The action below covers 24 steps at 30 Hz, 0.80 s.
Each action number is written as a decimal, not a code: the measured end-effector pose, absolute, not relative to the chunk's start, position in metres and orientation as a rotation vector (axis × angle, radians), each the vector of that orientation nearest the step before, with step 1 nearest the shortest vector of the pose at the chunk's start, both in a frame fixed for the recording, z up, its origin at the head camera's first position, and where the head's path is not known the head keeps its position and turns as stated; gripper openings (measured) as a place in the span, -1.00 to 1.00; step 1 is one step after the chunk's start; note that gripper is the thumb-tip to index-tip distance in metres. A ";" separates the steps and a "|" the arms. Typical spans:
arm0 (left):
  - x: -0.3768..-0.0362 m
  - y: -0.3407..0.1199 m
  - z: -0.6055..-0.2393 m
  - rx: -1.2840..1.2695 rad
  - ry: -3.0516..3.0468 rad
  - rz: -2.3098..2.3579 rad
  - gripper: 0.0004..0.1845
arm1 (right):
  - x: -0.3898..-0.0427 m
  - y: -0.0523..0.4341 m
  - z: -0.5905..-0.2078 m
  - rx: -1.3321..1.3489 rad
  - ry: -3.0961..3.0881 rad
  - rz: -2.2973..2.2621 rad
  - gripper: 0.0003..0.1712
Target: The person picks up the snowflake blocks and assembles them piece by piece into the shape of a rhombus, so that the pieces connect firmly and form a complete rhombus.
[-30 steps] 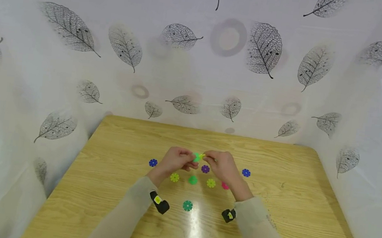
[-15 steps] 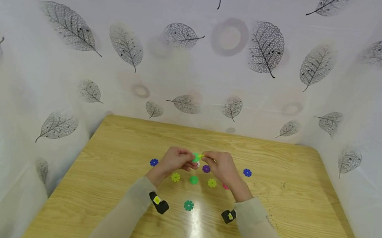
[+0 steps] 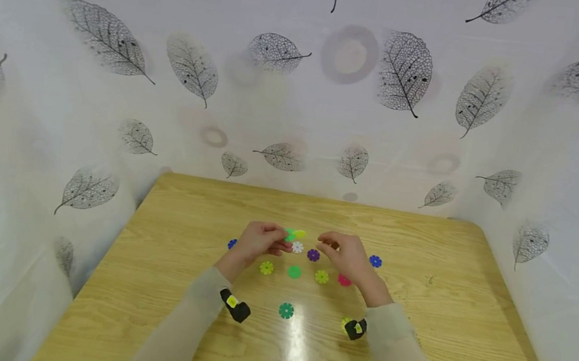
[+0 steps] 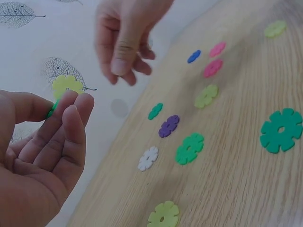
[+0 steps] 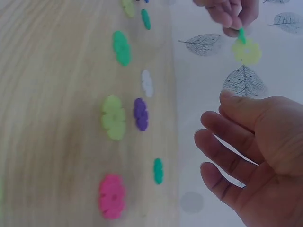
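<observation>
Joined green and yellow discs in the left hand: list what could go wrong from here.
1. The left hand pinches the joined green and yellow discs only by the green edge; the yellow one could slip off.
2. The right hand hangs open above the purple disc and white disc; lowering it could scatter them.

Looks like a small recording booth set up for tabletop work, not a lived-in room. A white curtain printed with grey leaves [image 3: 398,74] closes off the back and both sides of the frame — no furniture or walls visible beyond it. In the lower middle, a light wooden table [image 3: 445,317] with small coloured plastic flower discs [image 3: 286,310] spread on it — toy-like pieces.
</observation>
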<state>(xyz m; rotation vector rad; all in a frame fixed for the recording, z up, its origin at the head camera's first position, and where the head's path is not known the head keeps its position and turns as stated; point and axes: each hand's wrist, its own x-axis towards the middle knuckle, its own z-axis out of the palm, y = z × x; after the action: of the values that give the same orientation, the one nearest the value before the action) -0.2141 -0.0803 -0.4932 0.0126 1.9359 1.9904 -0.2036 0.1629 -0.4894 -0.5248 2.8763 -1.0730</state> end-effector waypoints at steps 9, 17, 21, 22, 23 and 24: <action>-0.215 -0.086 -0.493 0.026 1.939 1.977 -0.78 | -0.197 0.177 -0.513 -0.510 2.831 -1.040 -0.75; -0.214 -0.087 -0.489 0.017 1.956 1.951 -0.76 | -0.192 0.180 -0.526 -0.477 2.830 -1.002 -0.79; -0.213 -0.089 -0.487 0.025 1.961 1.946 -0.74 | -0.189 0.182 -0.532 -0.474 2.830 -0.977 -0.79; -0.213 -0.089 -0.487 0.029 1.961 1.944 -0.73 | -0.189 0.183 -0.533 -0.474 2.828 -0.972 -0.78; -0.213 -0.089 -0.487 0.029 1.963 1.941 -0.73 | -0.188 0.183 -0.534 -0.478 2.828 -0.963 -0.77; -0.213 -0.090 -0.486 0.029 1.964 1.940 -0.73 | -0.187 0.183 -0.535 -0.482 2.825 -0.960 -0.76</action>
<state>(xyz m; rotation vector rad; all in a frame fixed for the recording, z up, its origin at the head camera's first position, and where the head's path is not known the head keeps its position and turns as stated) -0.2127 -0.0895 -0.4865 0.0291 1.9642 1.9395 -0.1872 0.1834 -0.5350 -0.4818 2.8254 -0.9600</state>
